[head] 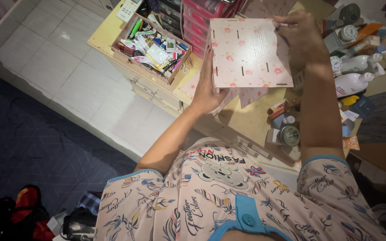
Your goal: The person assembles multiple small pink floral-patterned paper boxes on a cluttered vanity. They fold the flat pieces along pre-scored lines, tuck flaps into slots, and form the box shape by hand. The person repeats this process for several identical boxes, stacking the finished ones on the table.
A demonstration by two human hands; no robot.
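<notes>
1. Both hands are on the floral panel point(249, 52), a flat pink board with little slots cut in it. From my remote seat the left hand point(207, 87) looks flattened against its left edge, fingers straight up, more bracing than gripping. The right hand point(301, 38) pinches the top right corner, fingers curled over it.
2. I'd guess the panel's held up face-on like that so the slots can be checked; it sits above the desk point(251, 118), not resting on it.
3. Both forearms reach forward from the patterned shirt, the right one nearly straight, the left angled inward.
4. Under the panel there seem to be more floral pieces point(251, 94) lying on the desk.
5. Off to the right: a small round tin point(289, 135) and white bottles point(354, 82).
6. Further back, an open tray of small clutter point(155, 44) and pink drawers point(197, 20).
</notes>
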